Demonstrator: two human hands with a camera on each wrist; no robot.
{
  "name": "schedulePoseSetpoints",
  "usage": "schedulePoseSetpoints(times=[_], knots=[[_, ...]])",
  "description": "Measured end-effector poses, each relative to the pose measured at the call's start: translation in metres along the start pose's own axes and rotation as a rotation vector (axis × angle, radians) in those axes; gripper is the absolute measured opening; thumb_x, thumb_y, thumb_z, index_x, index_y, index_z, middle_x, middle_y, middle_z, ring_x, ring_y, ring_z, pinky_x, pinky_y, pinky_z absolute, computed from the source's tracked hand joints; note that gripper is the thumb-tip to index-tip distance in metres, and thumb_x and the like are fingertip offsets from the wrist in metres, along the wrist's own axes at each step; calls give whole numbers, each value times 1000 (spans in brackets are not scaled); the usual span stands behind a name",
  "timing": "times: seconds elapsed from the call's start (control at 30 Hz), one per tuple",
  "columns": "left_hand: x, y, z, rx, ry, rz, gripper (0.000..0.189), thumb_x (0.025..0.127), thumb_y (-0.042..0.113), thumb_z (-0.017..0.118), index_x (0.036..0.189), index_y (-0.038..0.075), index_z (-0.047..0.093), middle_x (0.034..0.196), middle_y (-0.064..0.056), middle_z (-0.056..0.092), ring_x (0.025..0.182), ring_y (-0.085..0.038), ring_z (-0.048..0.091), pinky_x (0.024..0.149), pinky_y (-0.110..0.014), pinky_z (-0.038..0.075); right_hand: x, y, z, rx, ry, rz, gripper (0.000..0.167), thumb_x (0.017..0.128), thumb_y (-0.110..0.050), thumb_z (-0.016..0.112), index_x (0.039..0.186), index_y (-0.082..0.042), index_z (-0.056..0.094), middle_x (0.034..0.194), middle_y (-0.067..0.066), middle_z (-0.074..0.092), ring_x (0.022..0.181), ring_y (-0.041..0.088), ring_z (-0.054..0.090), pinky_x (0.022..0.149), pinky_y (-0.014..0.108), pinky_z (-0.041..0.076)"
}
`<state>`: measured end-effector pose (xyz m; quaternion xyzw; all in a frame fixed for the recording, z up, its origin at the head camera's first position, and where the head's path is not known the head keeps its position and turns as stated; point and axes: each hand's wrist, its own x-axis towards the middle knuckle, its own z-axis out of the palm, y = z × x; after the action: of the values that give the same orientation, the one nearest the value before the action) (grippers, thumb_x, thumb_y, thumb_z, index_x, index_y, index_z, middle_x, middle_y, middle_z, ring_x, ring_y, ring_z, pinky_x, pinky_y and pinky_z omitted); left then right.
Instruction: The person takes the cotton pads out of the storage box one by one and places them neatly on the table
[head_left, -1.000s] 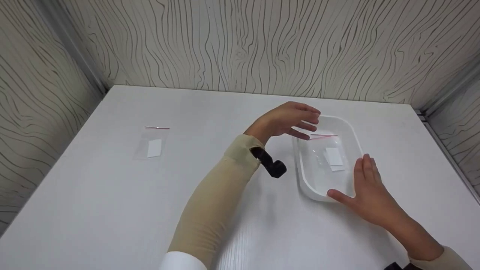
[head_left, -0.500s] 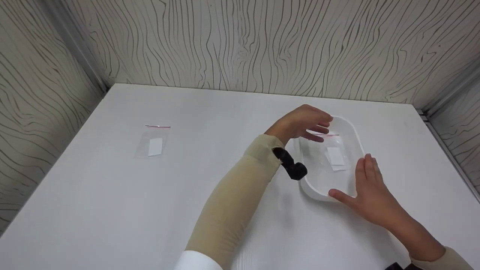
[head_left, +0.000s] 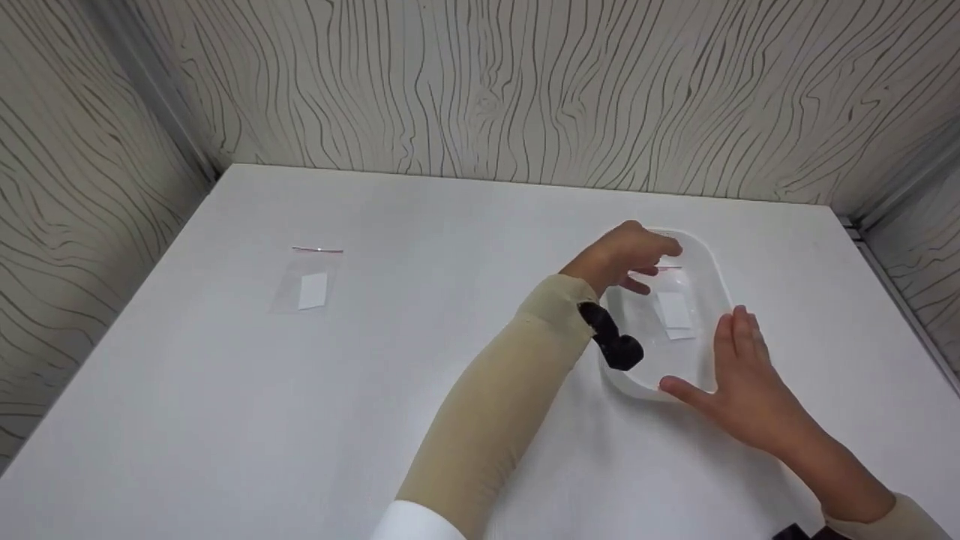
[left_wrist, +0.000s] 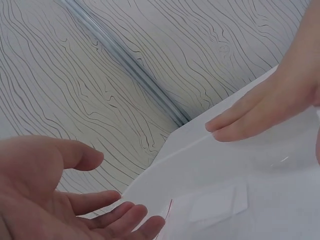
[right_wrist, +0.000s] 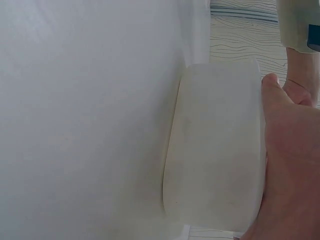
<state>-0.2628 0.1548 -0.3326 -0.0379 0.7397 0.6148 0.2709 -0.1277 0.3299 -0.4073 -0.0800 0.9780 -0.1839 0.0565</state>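
Observation:
A white plastic tray (head_left: 634, 387) with rounded corners stands at the right of the table. Inside it lie overlapping clear zip bags (head_left: 676, 313) with red strips and white paper pieces. My left hand (head_left: 626, 253) reaches over the far left of the tray, beside the bags' strip end. In the left wrist view, the left thumb and loosely bent fingers (left_wrist: 95, 201) are apart with nothing between them. My right hand (head_left: 750, 401) rests along the tray's right rim, fingers straight and thumb spread to the near edge. The right wrist view shows the tray's outer wall (right_wrist: 215, 150) against that hand.
Another clear zip bag (head_left: 313, 291), with a red strip and white paper, lies flat on the left of the white table (head_left: 420, 240). Wood-patterned panels (head_left: 480, 90) enclose the back and sides.
My left hand has moved right, farther over the tray, now covering part of the bags' red strips. The right hand stays at the rim.

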Motion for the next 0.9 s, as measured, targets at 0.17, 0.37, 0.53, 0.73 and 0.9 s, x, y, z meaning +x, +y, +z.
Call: schedulePoseSetpoints(times=[0.17,0.37,0.53,0.73,0.9], knots=[[3,-8,6,48,19,-19,27,91,23,69,112,7,67,104,-1,66,111,-23,63,87,-43,60,0,-1,0,-8,-10,13,128,90,-61,69,150,21,-8,158,41,-18,147,55,-17,114,74,10],[11,-16,12,64,58,-58,23,90,23,70,107,8,68,104,-3,63,111,-25,60,87,-44,60,1,-1,0,-17,-6,14,129,89,-61,70,149,23,-6,157,43,-15,147,56,-15,114,74,11],[13,-21,13,35,40,-106,34,92,27,71,122,11,65,126,-5,61,126,-29,55,95,-47,57,1,0,1,-12,0,6,128,89,-61,70,149,23,-7,157,43,-15,147,56,-15,114,73,10],[10,-23,14,8,8,-128,35,92,27,72,124,15,65,133,-2,60,133,-28,52,101,-49,53,1,0,0,-5,1,4,129,89,-62,69,149,22,-7,158,41,-16,147,55,-17,113,74,11],[10,-25,16,6,12,-138,33,92,27,73,123,17,66,127,1,62,129,-24,54,103,-51,51,1,-1,0,-5,-10,10,128,90,-61,69,149,22,-8,158,40,-19,147,54,-18,114,74,10]])
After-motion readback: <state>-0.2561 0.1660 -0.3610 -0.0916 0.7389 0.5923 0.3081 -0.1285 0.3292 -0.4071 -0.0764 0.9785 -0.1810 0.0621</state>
